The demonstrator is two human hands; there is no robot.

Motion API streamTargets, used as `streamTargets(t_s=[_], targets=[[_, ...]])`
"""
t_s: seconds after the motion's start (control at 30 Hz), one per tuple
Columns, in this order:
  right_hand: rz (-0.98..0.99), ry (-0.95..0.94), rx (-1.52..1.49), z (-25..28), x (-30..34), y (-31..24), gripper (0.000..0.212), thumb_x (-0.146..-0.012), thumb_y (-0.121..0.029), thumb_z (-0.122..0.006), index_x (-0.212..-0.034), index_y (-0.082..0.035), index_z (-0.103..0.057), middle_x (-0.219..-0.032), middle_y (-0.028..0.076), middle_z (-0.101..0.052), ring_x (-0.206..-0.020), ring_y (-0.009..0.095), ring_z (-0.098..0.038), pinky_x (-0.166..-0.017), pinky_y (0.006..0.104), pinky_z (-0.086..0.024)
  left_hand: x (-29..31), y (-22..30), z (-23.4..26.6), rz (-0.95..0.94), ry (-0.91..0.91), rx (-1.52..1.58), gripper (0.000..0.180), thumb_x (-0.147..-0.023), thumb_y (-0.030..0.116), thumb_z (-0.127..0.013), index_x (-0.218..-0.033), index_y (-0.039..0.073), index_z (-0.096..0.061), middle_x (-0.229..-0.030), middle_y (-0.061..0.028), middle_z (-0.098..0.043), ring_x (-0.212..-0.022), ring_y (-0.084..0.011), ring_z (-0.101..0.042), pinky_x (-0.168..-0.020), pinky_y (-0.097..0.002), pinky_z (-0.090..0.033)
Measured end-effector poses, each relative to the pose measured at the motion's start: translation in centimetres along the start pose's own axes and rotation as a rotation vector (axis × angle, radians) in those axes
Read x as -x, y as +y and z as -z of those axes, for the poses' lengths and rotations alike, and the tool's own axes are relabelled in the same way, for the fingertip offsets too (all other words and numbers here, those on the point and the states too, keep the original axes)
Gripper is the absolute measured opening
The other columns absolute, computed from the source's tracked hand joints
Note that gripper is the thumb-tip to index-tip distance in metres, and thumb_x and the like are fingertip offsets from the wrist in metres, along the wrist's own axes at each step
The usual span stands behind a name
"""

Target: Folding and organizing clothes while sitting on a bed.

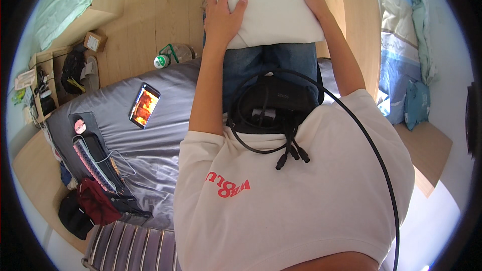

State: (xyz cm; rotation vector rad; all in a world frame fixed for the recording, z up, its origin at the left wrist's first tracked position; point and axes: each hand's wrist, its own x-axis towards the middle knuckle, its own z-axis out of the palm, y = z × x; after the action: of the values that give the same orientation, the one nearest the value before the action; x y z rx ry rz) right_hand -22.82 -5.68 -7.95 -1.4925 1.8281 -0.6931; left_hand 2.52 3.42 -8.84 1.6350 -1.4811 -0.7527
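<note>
A folded white cloth (273, 12) lies across my knees at the top of the view, over blue jeans (251, 62). My left hand (223, 20) rests flat on its left side, with the thumb spread away from the fingers. Along the cloth's right edge lies my right hand (314, 1), fingers stretched forward. What is under the cloth is hidden. Against my waist sits a black pouch (281, 98), with a looped black cable (346, 113) and several loose plugs hanging from it.
To the left, a phone (145, 106) with a lit screen lies on the grey bed sheet (170, 90). Beyond it is a clear bottle (183, 53) with green trim. A small box (95, 40) and slippers (90, 73) are further left. Patterned bedding (399, 55) is at right.
</note>
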Motion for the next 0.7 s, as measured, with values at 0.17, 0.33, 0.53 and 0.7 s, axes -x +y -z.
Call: streamTargets(t_s=[0.17, 0.33, 0.53, 0.7], targets=[[-0.009, -0.001, -0.004, -0.02, -0.09, 0.01, 0.058, -0.095, -0.047, -0.040, -0.119, 0.000, -0.063, -0.115, 0.019, -0.065, -0.108, 0.028, -0.060, -0.097, 0.0339, -0.041, -0.08, -0.17, -0.08, -0.007, 0.008, 0.004, 0.065, -0.085, 0.051, -0.059, -0.142, 0.023, -0.044, -0.143, -0.0249, -0.038, -0.130, -0.0424, -0.040, -0.103, -0.0536, -0.035], [-0.030, 0.002, -0.010, -0.06, -0.19, 0.11, 0.058, -0.095, -0.048, -0.040, -0.119, 0.000, -0.063, -0.115, 0.020, -0.065, -0.109, 0.028, -0.059, -0.097, 0.0340, -0.041, -0.24, -0.42, 0.14, 0.031, -0.027, 0.088, 0.067, -0.084, 0.047, -0.061, -0.142, 0.018, -0.044, -0.138, -0.0257, -0.043, -0.127, -0.0424, -0.043, -0.103, -0.0488, -0.037], [-0.026, 0.014, -0.013, 0.02, -0.03, 0.04, 0.059, -0.095, -0.048, -0.040, -0.120, 0.001, -0.063, -0.116, 0.020, -0.064, -0.109, 0.028, -0.059, -0.097, 0.0340, -0.040, -0.10, -0.28, 0.39, 0.030, -0.035, 0.109, 0.067, -0.084, 0.046, -0.062, -0.141, 0.016, -0.044, -0.133, -0.0262, -0.046, -0.124, -0.0415, -0.046, -0.103, -0.0476, -0.037], [-0.022, -0.007, -0.037, 0.24, 0.08, -0.10, 0.059, -0.095, -0.048, -0.041, -0.120, 0.001, -0.063, -0.115, 0.020, -0.065, -0.109, 0.028, -0.059, -0.098, 0.0340, -0.040, -0.02, -0.18, 0.34, 0.013, -0.011, 0.109, 0.066, -0.084, 0.046, -0.061, -0.142, 0.018, -0.043, -0.135, -0.0273, -0.045, -0.126, -0.0424, -0.044, -0.104, -0.0482, -0.036]])
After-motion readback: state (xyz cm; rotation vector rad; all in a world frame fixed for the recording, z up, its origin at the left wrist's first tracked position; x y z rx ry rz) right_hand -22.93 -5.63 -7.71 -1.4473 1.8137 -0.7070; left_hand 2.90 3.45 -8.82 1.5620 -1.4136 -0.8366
